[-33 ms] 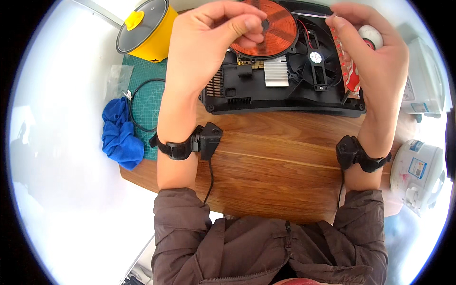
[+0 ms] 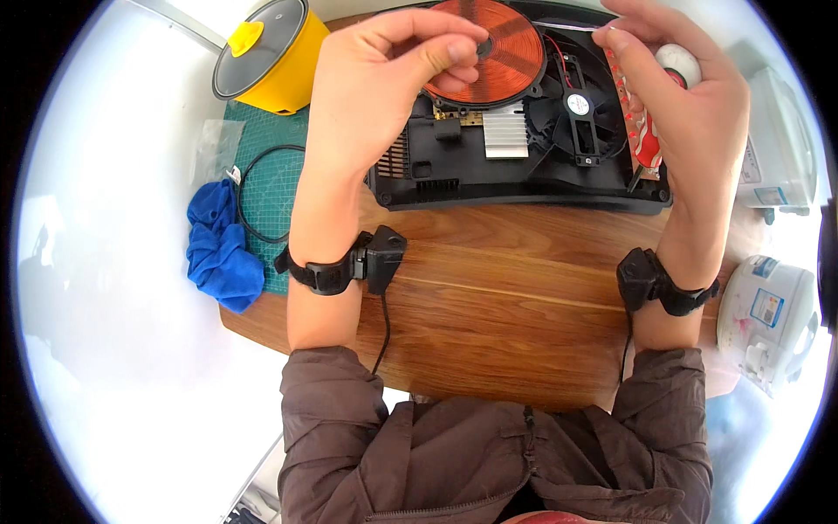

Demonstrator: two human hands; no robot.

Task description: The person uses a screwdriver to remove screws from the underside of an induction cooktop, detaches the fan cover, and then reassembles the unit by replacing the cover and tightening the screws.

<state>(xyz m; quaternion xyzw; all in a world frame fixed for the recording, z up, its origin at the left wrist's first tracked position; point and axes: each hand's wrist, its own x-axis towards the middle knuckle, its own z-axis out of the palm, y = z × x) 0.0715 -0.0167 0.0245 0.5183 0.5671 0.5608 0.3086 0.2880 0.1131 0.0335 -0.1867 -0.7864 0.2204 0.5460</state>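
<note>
Over the left part of an opened black appliance housing (image 2: 463,188), my left hand (image 2: 375,87) is closed, thumb and index finger together beside a copper coil (image 2: 502,65); anything between them is too small to make out. At the housing's right, my right hand (image 2: 681,105) pinches a thin pale strip (image 2: 572,27). Behind that hand, a red-and-white tool with a round white end (image 2: 649,148) lies over a board with red parts (image 2: 621,87), partly hidden. A black fan (image 2: 559,122) with red wires and a silver heat sink (image 2: 504,133) show below the coil.
A yellow pot (image 2: 271,65) with a dark lid stands back left on a green mat (image 2: 266,188), near a looped black cable (image 2: 249,166) and blue cloth (image 2: 223,249). White appliances (image 2: 768,323) are at the right. The wooden table (image 2: 489,323) spans the front.
Both hands have shifted very slightly, by a few pixels; their grips look the same.
</note>
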